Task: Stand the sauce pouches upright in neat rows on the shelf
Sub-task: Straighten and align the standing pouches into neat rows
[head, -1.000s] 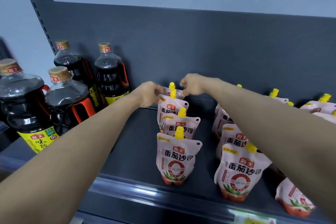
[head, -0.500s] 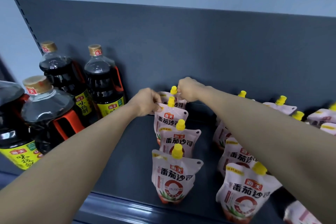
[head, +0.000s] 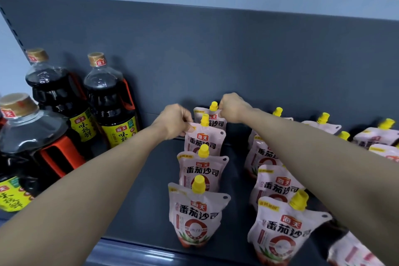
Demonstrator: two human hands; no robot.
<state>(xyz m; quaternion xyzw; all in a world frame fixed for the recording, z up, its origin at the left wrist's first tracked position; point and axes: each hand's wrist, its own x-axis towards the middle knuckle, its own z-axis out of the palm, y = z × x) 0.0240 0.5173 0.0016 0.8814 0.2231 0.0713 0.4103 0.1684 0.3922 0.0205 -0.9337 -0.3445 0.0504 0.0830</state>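
Several white-and-red sauce pouches with yellow caps stand in a row front to back on the dark shelf [head: 140, 179]. My right hand [head: 233, 107] pinches the top right corner of the rearmost pouch [head: 210, 115], beside its cap. My left hand [head: 172, 120] pinches the top left corner of the pouch just in front [head: 204, 139]. Two more pouches [head: 201, 171] [head: 195, 214] stand upright nearer the front edge. A second row [head: 278, 229] stands to the right, partly hidden under my right forearm.
Large dark soy sauce bottles [head: 110, 101] [head: 32, 140] fill the shelf's left side. More pouches [head: 375, 136] lean or lie at the far right against the grey back panel [head: 216, 49]. A raised lip [head: 133, 255] runs along the shelf's front edge.
Both hands have stayed at the back of the left row, keeping their pinches. The rearmost pouch now shows more of its front. The view has shifted left and closer.
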